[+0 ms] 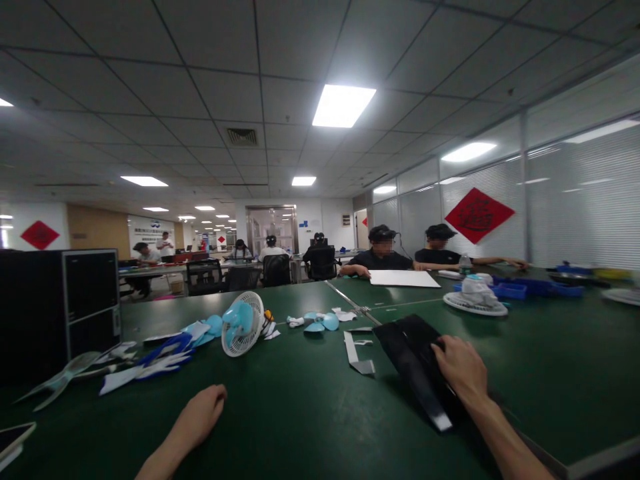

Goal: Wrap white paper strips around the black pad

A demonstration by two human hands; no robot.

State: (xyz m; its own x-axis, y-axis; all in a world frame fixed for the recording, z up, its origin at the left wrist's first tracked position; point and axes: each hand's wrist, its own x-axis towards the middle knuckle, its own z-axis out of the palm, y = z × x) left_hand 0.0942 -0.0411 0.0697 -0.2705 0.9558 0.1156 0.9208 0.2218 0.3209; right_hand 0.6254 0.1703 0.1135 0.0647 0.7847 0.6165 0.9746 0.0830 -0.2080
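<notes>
My right hand [461, 367] grips the right edge of a flat, dark black sheet [410, 357], which is tilted above the green table; its lower corner looks white. The sheet is blurred, so I cannot tell whether it is a bag or a folder. My left hand [203, 410] hovers over the table's near left part, fingers curled together, with nothing visible in it. Just left of the black sheet lies a bent white-and-grey strip [357, 357]. Beyond my left hand stands a small fan [243, 323] with a white grille and light blue blades.
White-and-blue gloves [150, 367] and a loose fan blade [65, 380] lie left, near a black computer tower [93, 300]. Blue blades [320, 322] sit mid-table. A round white grille [475, 305] and blue trays [510, 290] stand right. Across, a person holds a white board [404, 279].
</notes>
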